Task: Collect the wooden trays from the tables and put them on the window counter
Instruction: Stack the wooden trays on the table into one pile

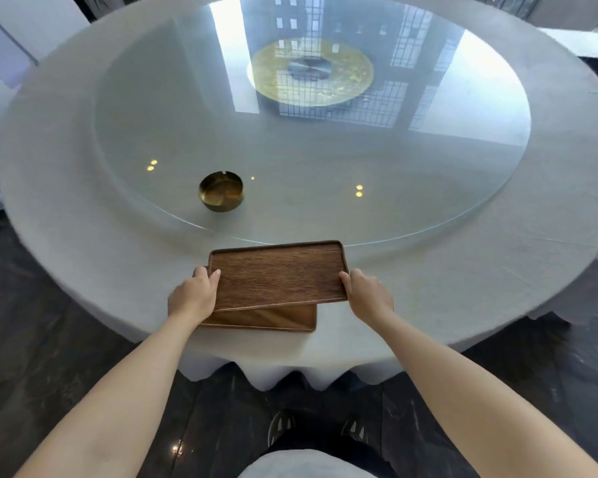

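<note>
Wooden top tray [278,274], long axis left-right, skewed over lower tray [273,319]; both hands grasping its short ends.

Head camera, looking steeply down, close over round table [66,236].

Lower tray [266,320] mostly hidden under upper tray [278,274].

Matt, grained dark wood on the upper tray [278,274]; glossy glass turntable [394,167]; shiny brass ashtray [221,191]; soft pale cloth over table [66,236].
</note>
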Available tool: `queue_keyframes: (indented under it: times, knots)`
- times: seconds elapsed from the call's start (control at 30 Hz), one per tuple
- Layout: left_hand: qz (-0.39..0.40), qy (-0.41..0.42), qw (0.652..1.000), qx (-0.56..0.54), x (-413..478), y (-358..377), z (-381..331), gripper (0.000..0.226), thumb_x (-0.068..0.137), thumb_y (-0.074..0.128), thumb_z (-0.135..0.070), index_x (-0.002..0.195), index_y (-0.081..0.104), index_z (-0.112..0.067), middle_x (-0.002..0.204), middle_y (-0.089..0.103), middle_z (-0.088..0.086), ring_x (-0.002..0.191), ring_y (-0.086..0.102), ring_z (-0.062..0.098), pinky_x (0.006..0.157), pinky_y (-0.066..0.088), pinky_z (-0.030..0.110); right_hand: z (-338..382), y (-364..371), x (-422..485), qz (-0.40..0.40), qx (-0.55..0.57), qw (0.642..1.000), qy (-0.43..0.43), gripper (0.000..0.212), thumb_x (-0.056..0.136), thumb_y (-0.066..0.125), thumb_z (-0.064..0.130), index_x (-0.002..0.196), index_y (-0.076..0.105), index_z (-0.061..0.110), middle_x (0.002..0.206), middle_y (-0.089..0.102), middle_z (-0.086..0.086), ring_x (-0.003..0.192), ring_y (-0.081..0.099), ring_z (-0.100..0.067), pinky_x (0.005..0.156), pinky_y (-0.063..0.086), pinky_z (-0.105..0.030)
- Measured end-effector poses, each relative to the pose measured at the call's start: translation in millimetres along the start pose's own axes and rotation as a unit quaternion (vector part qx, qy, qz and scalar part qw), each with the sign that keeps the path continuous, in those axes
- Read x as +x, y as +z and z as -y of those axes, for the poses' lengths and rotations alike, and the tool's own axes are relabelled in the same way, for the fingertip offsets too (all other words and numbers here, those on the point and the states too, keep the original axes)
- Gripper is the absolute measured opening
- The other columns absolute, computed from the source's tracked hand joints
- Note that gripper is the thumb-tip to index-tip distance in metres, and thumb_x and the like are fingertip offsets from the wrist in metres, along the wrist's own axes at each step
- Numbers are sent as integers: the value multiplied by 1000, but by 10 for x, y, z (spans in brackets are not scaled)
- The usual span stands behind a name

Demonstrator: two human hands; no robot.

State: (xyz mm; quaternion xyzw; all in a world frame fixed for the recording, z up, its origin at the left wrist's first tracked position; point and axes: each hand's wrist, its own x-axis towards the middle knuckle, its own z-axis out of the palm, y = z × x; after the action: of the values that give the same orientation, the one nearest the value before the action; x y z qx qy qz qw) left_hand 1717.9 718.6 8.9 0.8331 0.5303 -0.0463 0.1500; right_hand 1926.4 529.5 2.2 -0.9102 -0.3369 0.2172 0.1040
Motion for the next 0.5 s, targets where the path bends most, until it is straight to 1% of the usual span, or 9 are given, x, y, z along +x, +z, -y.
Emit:
queue_keyframes:
  times: [0.1,0.23,0.3,0.37,0.5]
  knots:
    - [18,2,1000,12,47,34,262,48,99,21,-38,108,48,2,105,65,27,97,60,42,79,47,43,192,176,-101,7,-21,1000,-6,34,101,23,37,83,39,13,106,67,-20,97,63,-36,65,35,-33]
    - [44,17,998,39,115,101,449,49,99,19,-39,108,47,0,106,65,25,97,60,40,79,47,42,292,342,-199,9,-42,999,5,34,101,23,37,83,39,13,103,68,-16,93,65,-34,63,37,-32]
    - [47,28,997,48,147,125,498,49,99,19,-39,108,47,0,106,65,25,97,60,40,79,47,42,336,403,-233,12,-45,999,16,34,101,23,36,84,41,13,103,69,-15,93,65,-34,63,38,-33]
    - [44,35,997,51,183,140,541,48,99,19,-38,108,46,1,106,65,26,97,61,41,79,47,42,378,460,-257,13,-49,998,23,37,101,22,36,86,47,13,102,69,-15,91,65,-34,63,39,-33]
    - [42,45,996,58,243,161,621,47,99,20,-38,108,46,0,106,65,27,96,60,42,79,46,42,427,545,-295,16,-63,998,26,41,101,23,35,93,54,10,101,69,-15,91,65,-34,62,37,-32]
